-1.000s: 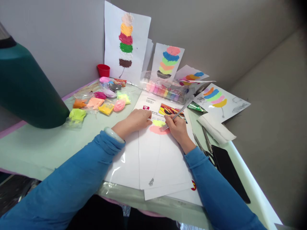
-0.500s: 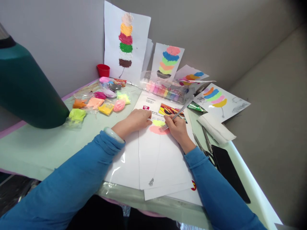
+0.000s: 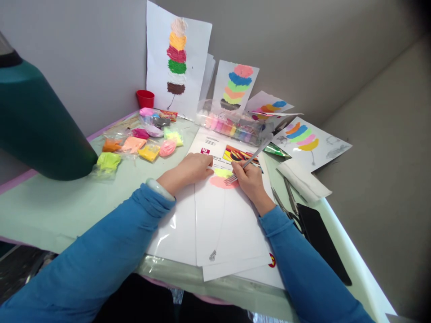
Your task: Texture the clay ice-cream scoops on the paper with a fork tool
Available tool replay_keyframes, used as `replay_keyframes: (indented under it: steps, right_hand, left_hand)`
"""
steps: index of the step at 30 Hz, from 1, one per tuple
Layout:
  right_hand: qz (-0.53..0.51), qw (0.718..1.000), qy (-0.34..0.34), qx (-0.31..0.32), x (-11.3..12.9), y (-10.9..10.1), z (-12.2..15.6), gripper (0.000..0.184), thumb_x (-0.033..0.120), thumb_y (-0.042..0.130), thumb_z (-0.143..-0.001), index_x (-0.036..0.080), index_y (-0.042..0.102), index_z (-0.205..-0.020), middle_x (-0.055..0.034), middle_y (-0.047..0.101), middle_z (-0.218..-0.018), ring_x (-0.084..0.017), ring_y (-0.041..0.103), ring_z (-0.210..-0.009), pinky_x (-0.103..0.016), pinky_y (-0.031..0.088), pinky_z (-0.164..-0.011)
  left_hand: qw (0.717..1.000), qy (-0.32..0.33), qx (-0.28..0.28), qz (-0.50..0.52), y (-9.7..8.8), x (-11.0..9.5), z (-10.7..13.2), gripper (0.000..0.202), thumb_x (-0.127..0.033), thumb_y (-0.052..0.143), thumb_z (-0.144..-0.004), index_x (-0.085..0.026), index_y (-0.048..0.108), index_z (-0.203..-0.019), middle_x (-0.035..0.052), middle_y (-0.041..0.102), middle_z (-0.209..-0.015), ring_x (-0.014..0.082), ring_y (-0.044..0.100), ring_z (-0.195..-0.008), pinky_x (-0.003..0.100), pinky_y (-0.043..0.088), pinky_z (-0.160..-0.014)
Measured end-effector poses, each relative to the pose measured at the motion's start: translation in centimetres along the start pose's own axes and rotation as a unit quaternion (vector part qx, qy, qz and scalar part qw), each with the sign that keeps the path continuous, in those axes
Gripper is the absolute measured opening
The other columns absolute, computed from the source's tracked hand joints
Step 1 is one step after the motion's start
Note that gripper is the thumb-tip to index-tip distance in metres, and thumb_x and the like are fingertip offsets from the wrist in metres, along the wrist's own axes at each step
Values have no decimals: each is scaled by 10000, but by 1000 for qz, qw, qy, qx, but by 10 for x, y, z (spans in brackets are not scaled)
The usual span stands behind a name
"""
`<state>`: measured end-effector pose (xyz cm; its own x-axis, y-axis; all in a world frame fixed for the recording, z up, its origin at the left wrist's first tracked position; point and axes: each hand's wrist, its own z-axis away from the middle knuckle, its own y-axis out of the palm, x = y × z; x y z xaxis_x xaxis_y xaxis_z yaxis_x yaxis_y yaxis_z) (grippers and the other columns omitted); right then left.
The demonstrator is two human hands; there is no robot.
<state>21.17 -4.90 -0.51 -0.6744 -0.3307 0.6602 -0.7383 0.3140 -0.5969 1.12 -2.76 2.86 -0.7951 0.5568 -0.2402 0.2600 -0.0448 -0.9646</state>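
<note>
My right hand (image 3: 248,180) is closed around a metal fork (image 3: 251,159), whose handle slants up to the right. The fork's tines touch a flat pink patch of clay (image 3: 220,182) on a white sheet of paper (image 3: 218,224). Just above the pink lies a yellow-green patch (image 3: 222,172), partly between my hands. My left hand (image 3: 195,168) rests at the upper left of the sheet, its fingers curled and pressed down beside the patches. A thin pencil line runs from the pink patch down to a small dark scribble (image 3: 212,255).
Several bags of coloured clay (image 3: 148,152) lie at left, near a large teal bottle (image 3: 43,121) and a red cup (image 3: 145,98). Finished pictures (image 3: 195,67) lean behind a clear box (image 3: 229,125). Scissors (image 3: 286,208), a white cloth (image 3: 305,181) and a black phone (image 3: 323,242) lie at right.
The fork and my right hand have shifted very slightly to the right over the pink patch. My left hand stays in place.
</note>
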Motion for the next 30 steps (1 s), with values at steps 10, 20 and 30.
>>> replay_keyframes:
  steps: [10, 20, 30]
  right_hand:
    - [31, 999, -14, -28, -6, -1, -2, 381, 443, 474, -849, 189, 548, -575, -2, 573, -558, -139, 531, -559, -269, 374, -570]
    - [39, 999, -6, -24, -8, -2, -4, 376, 435, 473, -850, 188, 550, -577, -2, 576, -556, -140, 534, -560, -271, 370, -571]
    - [7, 1000, -9, -13, -3, 0, -1, 343, 439, 491, -842, 184, 586, -633, -3, 599, -586, -137, 532, -553, -265, 373, -561]
  left_hand:
    - [1000, -3, -2, -2, 3, 2, -2, 237, -296, 445, -779, -175, 601, -909, 80, 678, -872, 219, 605, -797, 295, 395, -652]
    - [1000, -8, 4, 2, 2, 1, -1, 240, -297, 451, -788, -170, 604, -922, 85, 675, -883, 215, 602, -805, 295, 393, -660]
    - [1000, -5, 4, 7, 2, 0, 0, 229, -286, 454, -786, -169, 607, -910, 88, 677, -879, 215, 600, -800, 298, 392, -658]
